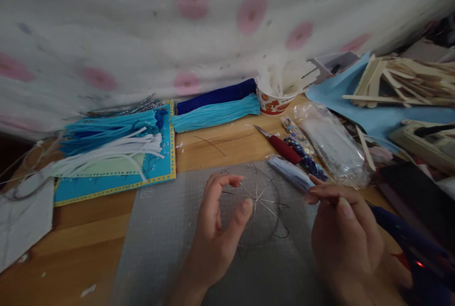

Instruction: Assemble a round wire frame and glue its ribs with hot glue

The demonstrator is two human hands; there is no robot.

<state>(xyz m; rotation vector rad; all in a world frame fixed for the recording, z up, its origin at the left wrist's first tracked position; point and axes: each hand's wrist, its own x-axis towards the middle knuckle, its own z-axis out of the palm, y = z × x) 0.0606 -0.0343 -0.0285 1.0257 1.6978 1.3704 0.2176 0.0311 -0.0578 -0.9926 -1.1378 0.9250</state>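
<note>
A spoked wire frame (266, 200) lies over the grey mat (159, 230), its thin silvery wires meeting at a hub and some outer ends curled. My left hand (218, 230) is at its left side, thumb and index finger spread apart. The left thumb tip is right by the hub; whether it touches the wire I cannot tell. To the right, my right hand (346, 230) is raised with fingers curled and thumb against them, slightly blurred. What it pinches, if anything, is hidden. A pale blue thread bundle (289, 171) lies just beyond the right fingertips.
A red-handled craft knife (284, 148) points away behind the mat. White and blue pipe cleaners (106, 147) lie on a blue board (85, 192) at left. Turquoise strands (216, 115), a paper cup (275, 102), plastic packets (330, 144) and wooden sticks (408, 80) line the back and right.
</note>
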